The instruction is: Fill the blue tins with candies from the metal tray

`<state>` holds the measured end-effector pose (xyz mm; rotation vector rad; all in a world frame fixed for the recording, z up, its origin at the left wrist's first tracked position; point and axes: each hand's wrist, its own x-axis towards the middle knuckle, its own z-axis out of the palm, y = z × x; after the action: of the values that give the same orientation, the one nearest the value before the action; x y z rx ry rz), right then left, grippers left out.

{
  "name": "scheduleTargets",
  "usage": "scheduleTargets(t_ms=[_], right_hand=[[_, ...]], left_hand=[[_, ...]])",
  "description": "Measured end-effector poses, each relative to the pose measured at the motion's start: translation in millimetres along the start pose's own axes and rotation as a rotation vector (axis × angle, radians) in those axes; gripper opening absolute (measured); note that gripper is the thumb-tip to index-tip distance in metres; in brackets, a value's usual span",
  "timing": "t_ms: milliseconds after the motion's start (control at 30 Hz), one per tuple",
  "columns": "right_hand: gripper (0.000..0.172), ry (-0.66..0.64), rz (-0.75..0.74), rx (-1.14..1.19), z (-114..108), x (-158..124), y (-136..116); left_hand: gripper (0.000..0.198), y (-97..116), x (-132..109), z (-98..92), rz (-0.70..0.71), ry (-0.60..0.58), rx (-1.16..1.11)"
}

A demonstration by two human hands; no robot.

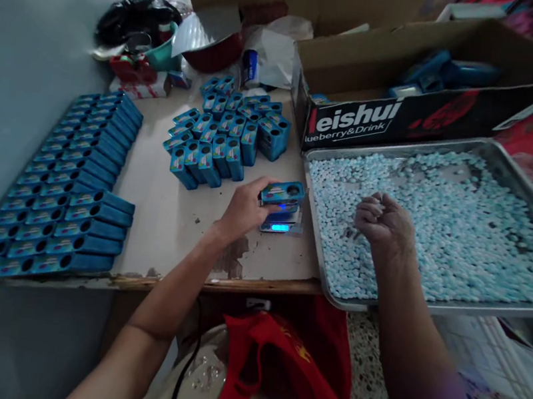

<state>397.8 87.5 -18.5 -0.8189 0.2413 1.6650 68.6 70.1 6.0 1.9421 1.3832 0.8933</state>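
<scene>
Clearly, in the head view, the left hand (247,204) is grasping a blue box (275,194) near the counter's front edge, thumb and fingers pinching its sides. The box is lying over a small scale (280,227), whose display is glowing blue; whether the two are touching, I cannot tell. The right hand (380,221) is hovering over the tray (348,303), its fingers curling in tightly; whether it is holding any pieces (470,252), I cannot tell. Pale blue and white pieces are covering most of the tray. Behind the tray, a carton (441,116) is standing open. More blue boxes are standing in a loose cluster (221,145) mid-counter (148,208), while others are forming tight rows (54,183) at the left.
</scene>
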Motion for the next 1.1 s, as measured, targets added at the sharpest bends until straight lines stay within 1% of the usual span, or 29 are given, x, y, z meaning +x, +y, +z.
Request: scheduleTargets(t_ms=[67, 133, 267, 300, 367, 467, 567, 667, 767, 867, 900, 1033, 1100], right_hand=[[0.026, -0.013, -0.014, -0.015, -3, 3, -4], [0.026, -0.015, -0.024, -0.011, -3, 5, -4], [0.027, -0.005, -0.028, 0.001, 2, 5, 4], [0.027, 0.0, -0.026, 0.013, 4, 4, 7], [0.028, 0.003, -0.006, 0.038, 7, -1, 10], [0.032, 0.007, 0.038, 0.069, 11, -12, 12], [0.039, 0.011, -0.002, 0.062, 18, -22, 14], [0.044, 0.002, -0.048, 0.021, 28, -25, 17], [0.043, -0.036, -0.081, -0.06, 41, -16, 17], [0.038, -0.12, -0.199, -0.287, 53, 0, 18], [0.037, -0.128, -0.246, -0.349, 57, 5, 20], [0.033, -0.057, -0.378, -0.418, 73, 18, 39], [0.032, -0.06, -0.434, -0.489, 78, 22, 49]], left_hand=[[0.049, -5, 16, 14.1, 0.015, -0.041, -0.004], [0.054, -14, 19, 17.0, 0.001, -0.051, 0.002], [0.078, -26, 4, 4.8, 0.034, -0.049, -0.002], [0.081, -27, -2, 0.4, 0.04, -0.047, -0.003], [0.075, -29, -13, -9.0, 0.016, -0.013, -0.006], [0.056, -32, -26, -25.2, -0.066, 0.1, -0.023], [0.045, -35, -35, -42.9, -0.112, 0.208, -0.054], [0.041, -34, -37, -56.6, -0.092, 0.277, -0.089], [0.039, -30, -37, -63.1, -0.057, 0.314, -0.105], [0.037, -24, -38, -66.1, -0.011, 0.326, -0.118], [0.036, -22, -40, -67.3, 0.002, 0.328, -0.116], [0.034, -20, -47, -74.3, 0.028, 0.371, -0.087], [0.033, -21, -48, -77.0, 0.033, 0.406, -0.08]])
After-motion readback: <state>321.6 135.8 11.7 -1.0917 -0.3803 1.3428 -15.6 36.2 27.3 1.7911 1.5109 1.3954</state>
